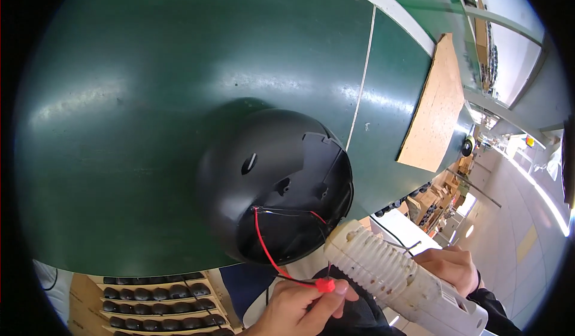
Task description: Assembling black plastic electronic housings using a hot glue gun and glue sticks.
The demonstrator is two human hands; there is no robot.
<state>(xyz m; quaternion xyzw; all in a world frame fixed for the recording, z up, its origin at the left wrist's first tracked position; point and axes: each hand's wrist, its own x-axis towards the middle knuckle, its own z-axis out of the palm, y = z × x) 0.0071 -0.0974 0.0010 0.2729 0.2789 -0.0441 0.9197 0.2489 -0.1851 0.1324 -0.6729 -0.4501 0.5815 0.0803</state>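
A black dome-shaped plastic shell [269, 180] lies at the near edge of the green table [150, 96], its hollow side turned toward me. Red and black wires [263, 240] run from inside the shell down to a small red connector [325, 285]. My left hand [299, 309] pinches that connector between thumb and fingers, just below the shell. My right hand [449, 267] grips a white ribbed glue gun [389, 276], whose nozzle end sits close to the shell's lower rim.
A brown cardboard sheet [437, 105] lies on the table at the right. A white cord [362, 78] crosses the tabletop. A box with rows of small black parts [156, 300] sits below the table edge at lower left. Boxes and a floor aisle show at right.
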